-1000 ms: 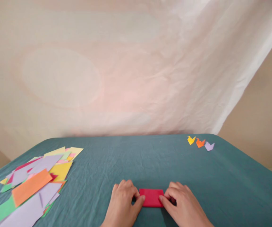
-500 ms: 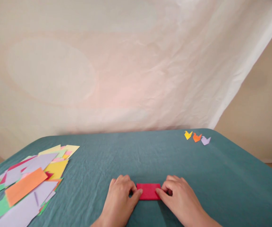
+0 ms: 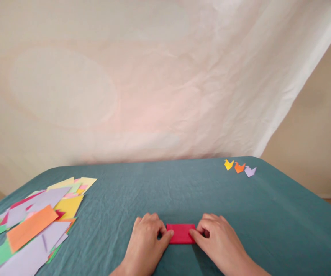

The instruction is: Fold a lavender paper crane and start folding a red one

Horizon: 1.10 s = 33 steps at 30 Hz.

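A small folded piece of red paper (image 3: 181,234) lies flat near the front middle of the table, its long side running left to right. My left hand (image 3: 149,242) pinches its left end, thumb on top and the other fingers curled at the edge. At the right end, my right hand (image 3: 219,241) grips the paper the same way, thumb on the lower corner. Fingertips under or behind the paper are hidden.
A loose pile of coloured paper sheets, with an orange piece (image 3: 32,227) on top, covers the left side. Folded paper birds in yellow (image 3: 228,165), orange (image 3: 239,168) and lilac (image 3: 250,171) lie at the back right. The table wears a dark green cloth (image 3: 154,188); a pale sheet (image 3: 154,84) hangs behind.
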Each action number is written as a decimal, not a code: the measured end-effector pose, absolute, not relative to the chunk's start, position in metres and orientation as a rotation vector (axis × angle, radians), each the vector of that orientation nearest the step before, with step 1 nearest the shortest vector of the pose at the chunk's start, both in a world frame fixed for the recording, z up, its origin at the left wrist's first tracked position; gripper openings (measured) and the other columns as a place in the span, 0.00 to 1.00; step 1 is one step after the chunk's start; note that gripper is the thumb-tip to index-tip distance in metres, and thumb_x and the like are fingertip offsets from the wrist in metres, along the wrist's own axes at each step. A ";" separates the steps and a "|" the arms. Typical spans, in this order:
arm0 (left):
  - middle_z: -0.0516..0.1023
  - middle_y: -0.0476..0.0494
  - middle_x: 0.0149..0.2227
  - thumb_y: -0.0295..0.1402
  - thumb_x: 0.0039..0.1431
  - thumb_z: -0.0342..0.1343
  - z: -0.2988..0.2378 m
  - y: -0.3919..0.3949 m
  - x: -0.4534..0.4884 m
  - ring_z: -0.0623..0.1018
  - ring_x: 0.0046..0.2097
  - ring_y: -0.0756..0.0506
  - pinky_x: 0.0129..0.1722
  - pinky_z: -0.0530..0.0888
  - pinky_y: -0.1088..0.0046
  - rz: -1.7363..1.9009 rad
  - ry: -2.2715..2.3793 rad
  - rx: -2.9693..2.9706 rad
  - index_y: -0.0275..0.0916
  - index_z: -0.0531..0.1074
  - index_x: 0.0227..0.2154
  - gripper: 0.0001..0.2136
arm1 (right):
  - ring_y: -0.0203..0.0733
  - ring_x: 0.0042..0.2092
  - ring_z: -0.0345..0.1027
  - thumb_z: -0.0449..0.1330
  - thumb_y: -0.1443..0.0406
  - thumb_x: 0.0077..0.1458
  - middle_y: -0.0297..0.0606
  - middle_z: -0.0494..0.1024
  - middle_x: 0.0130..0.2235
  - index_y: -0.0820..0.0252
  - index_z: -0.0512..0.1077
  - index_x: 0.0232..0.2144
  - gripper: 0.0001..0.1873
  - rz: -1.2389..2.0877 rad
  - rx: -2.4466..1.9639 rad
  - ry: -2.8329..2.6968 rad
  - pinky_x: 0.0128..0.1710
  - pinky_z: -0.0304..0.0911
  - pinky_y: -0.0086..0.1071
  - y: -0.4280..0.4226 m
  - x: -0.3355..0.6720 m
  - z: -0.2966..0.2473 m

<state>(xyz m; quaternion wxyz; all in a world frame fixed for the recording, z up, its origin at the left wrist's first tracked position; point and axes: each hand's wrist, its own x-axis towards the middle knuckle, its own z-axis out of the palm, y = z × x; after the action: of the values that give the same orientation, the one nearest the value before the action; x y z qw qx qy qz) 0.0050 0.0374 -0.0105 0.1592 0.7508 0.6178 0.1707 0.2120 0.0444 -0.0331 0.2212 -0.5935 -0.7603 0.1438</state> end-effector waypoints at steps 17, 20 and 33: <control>0.73 0.49 0.28 0.38 0.55 0.52 -0.009 0.038 0.005 0.70 0.34 0.46 0.36 0.57 0.69 0.470 1.762 2.140 0.40 0.71 0.20 0.12 | 0.38 0.31 0.65 0.61 0.64 0.51 0.29 0.72 0.25 0.56 0.69 0.17 0.12 0.396 -1.612 -2.115 0.33 0.48 0.32 0.045 0.214 -0.037; 0.73 0.49 0.27 0.38 0.55 0.52 -0.009 0.038 0.005 0.70 0.34 0.46 0.36 0.58 0.69 0.475 1.768 2.135 0.40 0.71 0.20 0.12 | 0.37 0.31 0.65 0.61 0.64 0.51 0.29 0.72 0.25 0.56 0.69 0.17 0.13 0.390 -1.610 -2.109 0.34 0.48 0.32 0.044 0.214 -0.036; 0.73 0.49 0.27 0.38 0.55 0.52 -0.009 0.038 0.004 0.70 0.34 0.46 0.36 0.59 0.70 0.465 1.761 2.164 0.40 0.71 0.19 0.13 | 0.37 0.30 0.66 0.60 0.63 0.52 0.30 0.73 0.24 0.56 0.70 0.17 0.14 0.372 -1.623 -2.114 0.34 0.50 0.32 0.044 0.212 -0.033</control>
<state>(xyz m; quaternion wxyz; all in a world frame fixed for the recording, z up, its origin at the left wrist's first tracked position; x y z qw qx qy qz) 0.0042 0.0383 -0.0086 0.1557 0.7557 0.6151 0.1623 0.2124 0.0441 -0.0326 0.2234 -0.5880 -0.7657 0.1347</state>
